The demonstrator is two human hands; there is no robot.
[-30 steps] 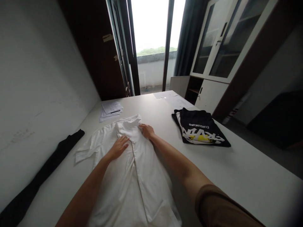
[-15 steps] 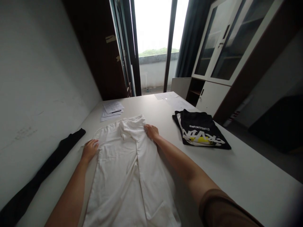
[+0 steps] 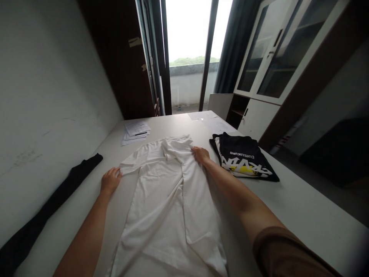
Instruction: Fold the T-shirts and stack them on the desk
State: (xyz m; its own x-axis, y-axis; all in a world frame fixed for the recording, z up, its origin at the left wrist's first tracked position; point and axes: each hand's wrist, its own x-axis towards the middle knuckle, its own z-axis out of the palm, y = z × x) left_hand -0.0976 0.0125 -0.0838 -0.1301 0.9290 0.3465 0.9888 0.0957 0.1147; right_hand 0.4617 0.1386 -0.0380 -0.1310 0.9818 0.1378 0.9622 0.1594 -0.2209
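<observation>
A white shirt point(image 3: 161, 200) lies spread on the white table, its right part folded inward with a long crease down the middle. At the shirt's left sleeve, my left hand point(image 3: 111, 181) pinches the sleeve's edge. My right hand point(image 3: 201, 154) grips the shirt's upper right edge near the collar, its fingertips partly hidden by the cloth. Wrinkles run diagonally across the front, and the shirt's lower end reaches the bottom of the view.
Folded black clothing point(image 3: 243, 157) with white and yellow print lies on the right of the table point(image 3: 291, 204). A black garment point(image 3: 57, 204) stretches along the left wall. Papers with a pen point(image 3: 135, 132) lie at the back left, more sheets point(image 3: 216, 122) at the back right.
The shirt has shifted to the right with my right hand. Its left sleeve now extends outward to my left hand, which has stayed nearly in place.
</observation>
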